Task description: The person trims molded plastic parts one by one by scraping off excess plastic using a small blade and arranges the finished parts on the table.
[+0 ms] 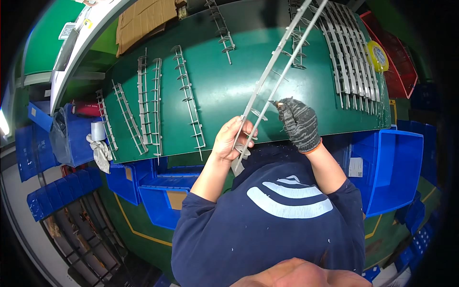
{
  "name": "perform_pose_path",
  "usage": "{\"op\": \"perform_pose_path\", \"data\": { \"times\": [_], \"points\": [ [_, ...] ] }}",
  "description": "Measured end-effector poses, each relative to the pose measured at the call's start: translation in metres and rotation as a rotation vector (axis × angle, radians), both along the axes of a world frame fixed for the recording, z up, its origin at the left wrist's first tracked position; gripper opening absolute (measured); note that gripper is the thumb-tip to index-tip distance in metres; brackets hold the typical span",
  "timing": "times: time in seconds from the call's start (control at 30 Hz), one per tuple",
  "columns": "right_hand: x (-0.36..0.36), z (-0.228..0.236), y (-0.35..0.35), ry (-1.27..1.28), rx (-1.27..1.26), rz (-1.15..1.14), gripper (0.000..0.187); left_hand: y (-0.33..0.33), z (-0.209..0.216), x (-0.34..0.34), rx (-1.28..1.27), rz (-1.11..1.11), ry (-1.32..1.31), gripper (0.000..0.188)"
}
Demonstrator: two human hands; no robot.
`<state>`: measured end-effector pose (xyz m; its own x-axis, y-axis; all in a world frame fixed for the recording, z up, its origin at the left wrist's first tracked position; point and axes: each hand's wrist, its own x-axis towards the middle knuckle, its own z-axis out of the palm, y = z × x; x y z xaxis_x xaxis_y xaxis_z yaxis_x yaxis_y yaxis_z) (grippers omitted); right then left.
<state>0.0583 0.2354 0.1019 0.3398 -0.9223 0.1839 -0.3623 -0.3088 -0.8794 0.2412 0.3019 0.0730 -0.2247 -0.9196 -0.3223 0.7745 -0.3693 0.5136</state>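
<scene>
Your bare left hand (229, 138) grips a long grey double-railed strip (276, 56) over a green table (224, 91).
The strip slants from near your chest up and right, past the picture's top edge; your left thumb and fingers close around its lower end. Your right hand (299, 124), in a dark grey knitted glove, is just beside the right rail, fingers bunched together – whether they pinch something small, you cannot tell from this view. Similar strips lie on the table to the left – and more are packed in a row (351, 57) at right, beside a yellow tape roll (377, 56).
</scene>
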Motion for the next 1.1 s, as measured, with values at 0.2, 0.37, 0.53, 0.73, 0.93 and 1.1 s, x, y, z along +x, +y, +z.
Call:
{"op": "perform_pose_path", "data": {
  "times": [0.2, 0.37, 0.53, 0.73, 0.93, 1.1],
  "points": [
    [-0.005, -0.004, 0.012, 0.133, -0.02, 0.237, 0.017, -0.006, -0.001, -0.01, 0.029, 0.037, 0.029, 0.026],
    [-0.002, -0.001, 0.015, 0.243, -0.139, 0.245, 0.02, -0.008, -0.005, -0.015, 0.013, 0.029, -0.045, 0.024],
    [0.001, 0.009, 0.012, 0.371, -0.091, 0.2, 0.019, -0.007, -0.004, -0.021, -0.019, 0.073, -0.181, 0.021],
    [0.005, -0.001, 0.012, 0.305, 0.133, 0.245, 0.015, -0.005, -0.002, -0.026, -0.069, 0.146, -0.341, 0.019],
    [-0.006, -0.005, 0.024, -0.075, 0.176, 0.472, 0.026, -0.009, -0.009, -0.03, -0.253, 0.335, -1.307, 0.012],
    [0.005, -0.021, 0.003, -0.376, 0.652, 0.015, 0.023, -0.012, -0.015, -0.036, -0.311, 0.356, -1.443, 0.011]
  ]
}}
